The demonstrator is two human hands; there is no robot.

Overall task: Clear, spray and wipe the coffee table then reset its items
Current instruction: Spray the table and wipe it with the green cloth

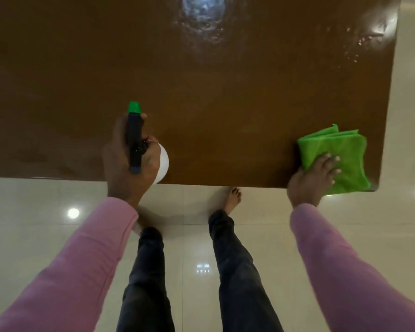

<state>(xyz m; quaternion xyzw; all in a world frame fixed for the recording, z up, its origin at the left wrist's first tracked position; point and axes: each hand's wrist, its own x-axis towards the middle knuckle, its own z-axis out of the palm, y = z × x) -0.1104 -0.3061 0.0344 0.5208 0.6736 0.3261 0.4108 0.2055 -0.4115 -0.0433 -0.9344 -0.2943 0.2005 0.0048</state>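
You wear long pink sleeves [345,267] reaching both wrists, dark trousers [237,271] in the lower middle of the frame, and your feet [234,200] are bare.

A home living room, seemingly: glossy cream floor tiles [58,236] are gleaming at six o'clock below a low brown coffee table [201,80].

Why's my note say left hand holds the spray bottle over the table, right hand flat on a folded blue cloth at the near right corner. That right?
One thing is off: the cloth is green, not blue, as the head view shows. The rest stands: the left hand holds the spray bottle over the table, and the right hand lies flat on the folded cloth at the near right corner.
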